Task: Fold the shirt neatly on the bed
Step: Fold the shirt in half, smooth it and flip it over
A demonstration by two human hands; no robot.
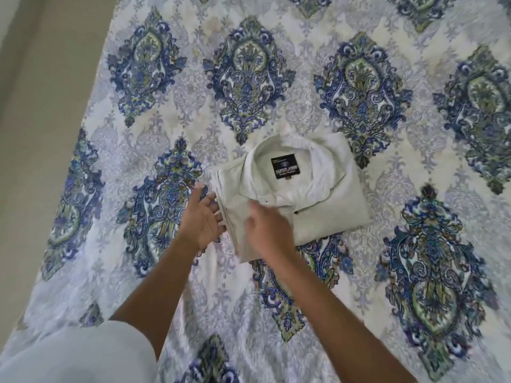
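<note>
A pale off-white collared shirt (326, 208) lies folded into a compact rectangle in the middle of the bed, collar up, with a black label (284, 168) showing inside the neck. My left hand (200, 218) is at the shirt's left edge, palm turned toward it, fingers straight and touching the folded side. My right hand (269, 230) lies over the shirt's near left corner, blurred, fingers extended on the cloth. Neither hand grips the fabric.
The bed wears a white sheet (387, 272) with large blue and green medallions. Its left edge runs diagonally at the left, with beige floor (41, 78) beyond. A white sleeve (77, 352) fills the bottom left corner.
</note>
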